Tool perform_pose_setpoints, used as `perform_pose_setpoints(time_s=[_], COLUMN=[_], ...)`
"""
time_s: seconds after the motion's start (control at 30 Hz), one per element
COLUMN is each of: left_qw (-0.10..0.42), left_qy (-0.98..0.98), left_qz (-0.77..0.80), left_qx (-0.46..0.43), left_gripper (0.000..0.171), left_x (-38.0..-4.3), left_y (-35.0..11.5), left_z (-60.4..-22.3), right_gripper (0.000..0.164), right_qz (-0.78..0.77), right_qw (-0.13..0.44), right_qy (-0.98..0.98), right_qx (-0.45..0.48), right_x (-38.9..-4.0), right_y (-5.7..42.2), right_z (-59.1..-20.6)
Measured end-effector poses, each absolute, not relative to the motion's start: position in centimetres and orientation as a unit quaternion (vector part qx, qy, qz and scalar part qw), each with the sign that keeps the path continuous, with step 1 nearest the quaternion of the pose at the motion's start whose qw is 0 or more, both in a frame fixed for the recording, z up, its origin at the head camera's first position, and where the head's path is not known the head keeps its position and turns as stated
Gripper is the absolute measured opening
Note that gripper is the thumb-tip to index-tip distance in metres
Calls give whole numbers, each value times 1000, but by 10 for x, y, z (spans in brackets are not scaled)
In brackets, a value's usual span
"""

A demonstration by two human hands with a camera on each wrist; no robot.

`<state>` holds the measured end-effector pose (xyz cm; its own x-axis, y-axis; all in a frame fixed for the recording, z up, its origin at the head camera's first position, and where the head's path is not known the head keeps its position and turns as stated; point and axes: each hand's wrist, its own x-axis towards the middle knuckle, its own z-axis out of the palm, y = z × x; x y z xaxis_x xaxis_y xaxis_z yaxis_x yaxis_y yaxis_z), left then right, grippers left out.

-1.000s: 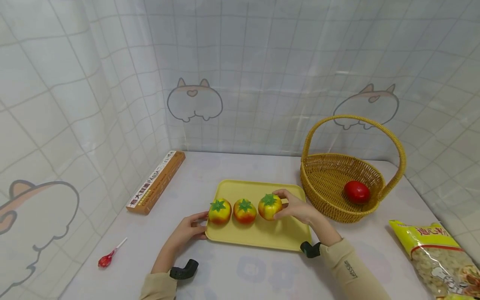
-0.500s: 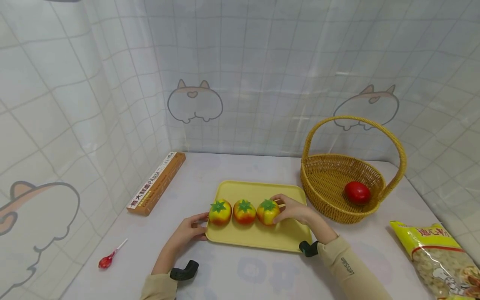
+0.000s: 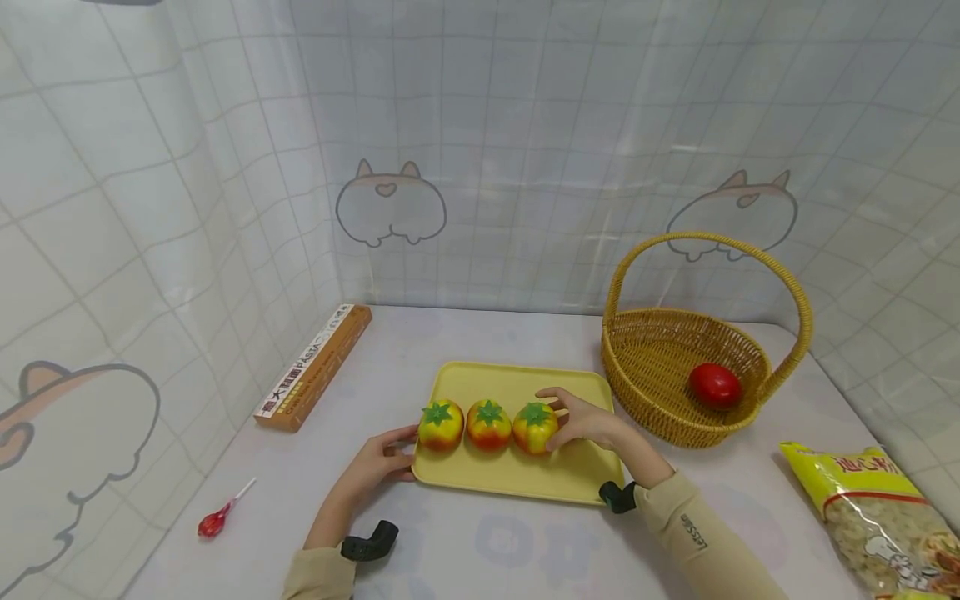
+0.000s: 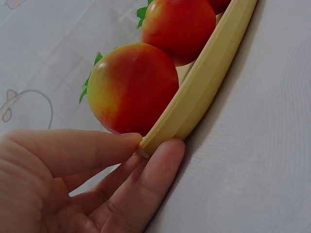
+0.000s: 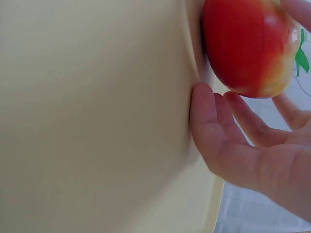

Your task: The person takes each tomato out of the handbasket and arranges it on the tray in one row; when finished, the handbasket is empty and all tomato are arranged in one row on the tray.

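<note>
Three shiny red-and-yellow tomatoes with green leafy tops stand in a row on a yellow tray: a left tomato (image 3: pixel 441 427), a middle tomato (image 3: pixel 489 426) and a right tomato (image 3: pixel 535 429). My left hand (image 3: pixel 372 463) pinches the tray's rim (image 4: pixel 194 104) at its left front corner, thumb above and fingers below, close beside the left tomato. Around the right tomato, my right hand (image 3: pixel 588 419) has its thumb and fingers loosely spread. In the right wrist view, one fingertip (image 5: pixel 202 94) rests low by the tray, and the others are near the tomato's side.
A wicker basket (image 3: pixel 613 367) with a tall handle stands behind the tray to the right, with a red oval object (image 3: pixel 715 386) inside. A pasta box (image 3: pixel 313 367) and a lollipop (image 3: pixel 215 521) lie at left. A yellow-topped food bag (image 3: pixel 873 508) lies at right.
The right tomato has come down and slightly left, beside the middle one, onto the tray. My right fingers have since loosened from it. My left hand stays at the tray's corner.
</note>
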<state>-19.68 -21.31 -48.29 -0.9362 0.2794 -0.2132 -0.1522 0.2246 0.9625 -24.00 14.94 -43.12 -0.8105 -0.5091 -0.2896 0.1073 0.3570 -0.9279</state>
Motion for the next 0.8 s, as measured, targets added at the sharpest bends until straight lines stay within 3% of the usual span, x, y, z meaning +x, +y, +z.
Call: perform_pose_setpoints(time_s=[0.47,0.8], left_qw=[174,175], left_qy=[763,762], left_qz=[620,621], left_qx=[51,50], left_gripper=[60,59], left_x=[-201,-197], left_y=[-214,-214], left_z=[-477,-481], right_gripper=[87,85], right_qz=[-562,-576], right_qw=[274,228], right_qy=[770,777], right_qx=[-126,-108], right_x=[-238,-235], right_y=[169,195], right_z=[-407,-391])
